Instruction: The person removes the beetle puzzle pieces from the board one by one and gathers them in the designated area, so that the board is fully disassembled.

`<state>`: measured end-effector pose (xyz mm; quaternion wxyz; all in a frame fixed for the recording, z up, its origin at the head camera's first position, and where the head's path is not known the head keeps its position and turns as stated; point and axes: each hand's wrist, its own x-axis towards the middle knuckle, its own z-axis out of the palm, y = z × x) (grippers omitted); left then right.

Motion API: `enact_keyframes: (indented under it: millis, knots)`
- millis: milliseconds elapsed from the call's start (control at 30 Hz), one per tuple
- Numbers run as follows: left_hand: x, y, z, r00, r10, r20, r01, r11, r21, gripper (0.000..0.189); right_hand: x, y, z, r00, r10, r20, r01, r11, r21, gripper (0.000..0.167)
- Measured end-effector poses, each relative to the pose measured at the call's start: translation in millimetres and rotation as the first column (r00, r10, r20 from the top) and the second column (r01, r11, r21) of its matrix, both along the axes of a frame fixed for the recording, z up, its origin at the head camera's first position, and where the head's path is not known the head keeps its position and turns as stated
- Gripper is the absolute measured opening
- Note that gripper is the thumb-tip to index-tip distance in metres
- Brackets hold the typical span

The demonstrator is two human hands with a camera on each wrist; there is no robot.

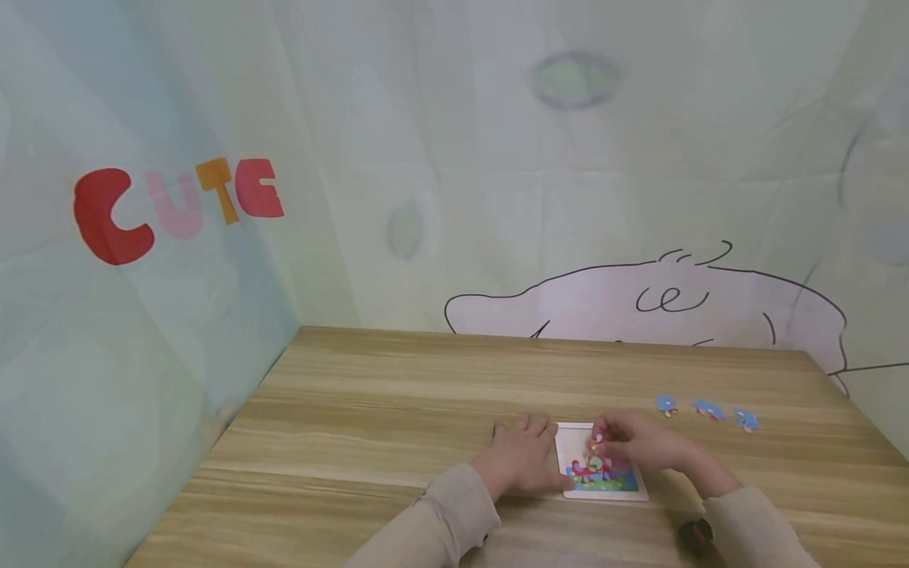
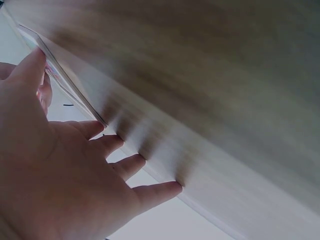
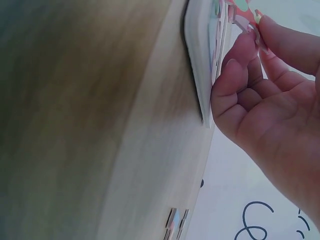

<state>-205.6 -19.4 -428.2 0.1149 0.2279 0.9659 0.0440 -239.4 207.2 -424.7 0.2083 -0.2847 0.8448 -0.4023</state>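
We've got our left hand point(image 1: 521, 459) spread against the jigsaw tray point(image 1: 607, 496), probably to steady it. Our right hand point(image 1: 642, 443) pinches a jigsaw piece point(image 3: 246, 14).

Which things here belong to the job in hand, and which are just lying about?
In the job:
White-rimmed rectangular puzzle tray, left hand touching it
Flat red-and-green puzzle piece, pinched by right hand
Three mostly blue flat jigsaw pieces, probably awaiting fitting

Lying about:
Small black-and-red object near beige right sleeve, unidentifiable
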Motion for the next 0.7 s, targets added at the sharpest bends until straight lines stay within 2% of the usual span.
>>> enact_keyframes:
  millis: [233, 700]
  knots:
    - [-1.5, 0.1, -2.2, 1.0, -0.002, -0.009, 0.002, 1.0, -0.006, 0.09, 0.4, 1, -0.4, 1.0, 0.001, 0.022, -0.001, 1.0, -0.02, 0.011]
    - [-1.0, 0.5, -2.7, 1.0, 0.004, -0.008, -0.004, 1.0, 0.004, 0.089, 4.9, 13, 8.2, 1.0, -0.02, -0.013, 0.02, 0.999, -0.036, 0.013]
